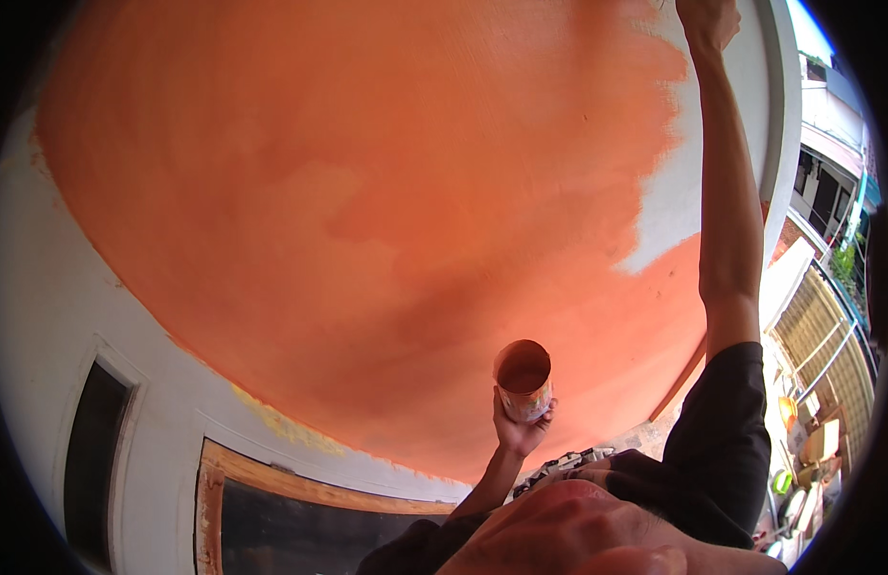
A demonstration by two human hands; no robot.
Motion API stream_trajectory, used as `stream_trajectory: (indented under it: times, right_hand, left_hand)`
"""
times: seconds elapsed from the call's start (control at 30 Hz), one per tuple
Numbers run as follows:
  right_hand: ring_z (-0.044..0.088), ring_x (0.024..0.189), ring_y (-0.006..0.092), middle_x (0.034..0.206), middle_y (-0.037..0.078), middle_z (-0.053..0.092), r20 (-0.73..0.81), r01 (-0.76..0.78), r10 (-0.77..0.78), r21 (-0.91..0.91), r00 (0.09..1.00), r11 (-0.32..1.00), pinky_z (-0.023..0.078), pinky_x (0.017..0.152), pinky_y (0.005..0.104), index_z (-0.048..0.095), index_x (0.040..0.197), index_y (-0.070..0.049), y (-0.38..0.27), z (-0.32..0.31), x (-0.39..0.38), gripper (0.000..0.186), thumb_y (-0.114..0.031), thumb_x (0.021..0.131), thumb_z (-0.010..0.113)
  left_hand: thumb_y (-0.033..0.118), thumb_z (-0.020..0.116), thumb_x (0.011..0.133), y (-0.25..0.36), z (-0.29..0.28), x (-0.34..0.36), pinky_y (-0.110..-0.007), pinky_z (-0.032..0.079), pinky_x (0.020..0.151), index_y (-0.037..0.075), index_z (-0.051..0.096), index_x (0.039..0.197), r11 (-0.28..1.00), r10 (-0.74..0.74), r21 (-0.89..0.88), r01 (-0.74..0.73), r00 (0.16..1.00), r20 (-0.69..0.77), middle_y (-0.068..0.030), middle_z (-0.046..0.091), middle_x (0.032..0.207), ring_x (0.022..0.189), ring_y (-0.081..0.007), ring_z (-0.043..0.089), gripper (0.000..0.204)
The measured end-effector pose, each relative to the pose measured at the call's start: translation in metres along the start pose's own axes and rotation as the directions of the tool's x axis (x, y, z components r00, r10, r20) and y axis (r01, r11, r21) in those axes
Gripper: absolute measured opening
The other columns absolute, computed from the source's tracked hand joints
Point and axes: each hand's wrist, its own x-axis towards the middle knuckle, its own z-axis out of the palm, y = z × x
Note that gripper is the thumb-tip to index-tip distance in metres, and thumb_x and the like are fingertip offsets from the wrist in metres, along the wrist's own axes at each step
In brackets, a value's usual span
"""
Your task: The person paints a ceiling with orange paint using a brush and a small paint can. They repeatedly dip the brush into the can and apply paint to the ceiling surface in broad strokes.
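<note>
- Left hand, nearest, closed round can base, held upright below orange wall.
- Can: probably light, rigid, paint-slick; grip lower body.
- Right hand raised at wall; grip unclear.

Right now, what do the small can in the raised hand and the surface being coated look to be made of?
The can looks like thin metal: round rolled rim, orange paint inside, a printed wrap outside. The wall looks like smooth plaster or render, matte, orange with streaky patches; bare whitish surface remains near the right hand. The left hand holds the can.
</note>
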Motion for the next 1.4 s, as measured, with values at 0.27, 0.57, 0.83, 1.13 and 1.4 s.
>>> stream_trajectory:
  times: [0.27, 0.57, 0.83, 1.13, 1.4]
  right_hand:
    - [0.073, 0.085, 0.0317, 0.1, 0.013, 0.076, 0.214, 0.034, -0.185, 0.562, 0.959, 0.826, 0.058, 0.079, 0.0449, 0.068, 0.104, -0.009, -0.056, -0.023, -0.097, 0.032, -0.037, 0.093, 0.076]
    - [0.061, 0.094, 0.0176, 0.099, 0.007, 0.06, 0.708, -0.833, 0.451, 0.389, 0.543, 0.393, 0.055, 0.08, 0.0359, 0.056, 0.109, -0.003, 0.055, -0.191, -0.301, 0.029, -0.024, 0.096, 0.071]
    - [0.067, 0.092, 0.0172, 0.108, 0.004, 0.067, 0.503, -0.941, 0.812, -0.006, -0.296, -0.339, 0.055, 0.076, 0.0323, 0.058, 0.115, -0.014, 0.156, -0.309, -0.498, 0.023, -0.025, 0.097, 0.066]
    - [0.061, 0.104, 0.0174, 0.113, 0.005, 0.059, 0.486, -0.975, 0.873, 0.168, -0.047, -0.146, 0.048, 0.089, 0.0346, 0.053, 0.12, -0.011, 0.224, -0.336, -0.471, 0.027, -0.03, 0.102, 0.06]
    - [0.061, 0.114, 0.0219, 0.123, 0.011, 0.059, 0.346, -0.973, 0.938, 0.226, 0.041, -0.041, 0.05, 0.095, 0.0367, 0.054, 0.131, -0.001, 0.291, -0.357, -0.448, 0.039, -0.03, 0.105, 0.057]
  left_hand:
    - [0.062, 0.051, 0.097, 0.001, 0.008, -0.001, -0.037, 0.056, 0.075, 0.004, 0.048, 0.143, 1.0, -0.013, 0.011, 0.013, 0.998, 0.065, -0.0216, 0.053, 0.13, 0.102, -0.033, 0.056, 0.074]
    - [0.052, 0.056, 0.097, -0.004, -0.008, -0.017, -0.036, 0.058, 0.074, 0.008, 0.045, 0.148, 0.999, -0.024, 0.024, 0.022, 0.995, 0.094, -0.025, 0.054, 0.136, 0.1, -0.0338, 0.059, 0.068]
    - [0.049, 0.06, 0.095, 0.012, -0.022, 0.025, -0.038, 0.06, 0.074, 0.005, 0.045, 0.146, 0.985, -0.153, 0.083, 0.15, 0.987, 0.04, -0.0235, 0.051, 0.135, 0.1, -0.0342, 0.06, 0.069]
    - [0.048, 0.067, 0.094, -0.015, -0.019, 0.061, -0.033, 0.058, 0.071, 0.015, 0.048, 0.146, 0.951, -0.3, 0.107, 0.29, 0.95, 0.083, -0.0199, 0.049, 0.134, 0.098, -0.0301, 0.059, 0.064]
    - [0.045, 0.066, 0.097, -0.029, -0.022, 0.074, -0.033, 0.058, 0.068, 0.021, 0.049, 0.148, 0.941, -0.286, 0.202, 0.27, 0.957, 0.055, -0.0214, 0.05, 0.132, 0.09, -0.029, 0.061, 0.059]
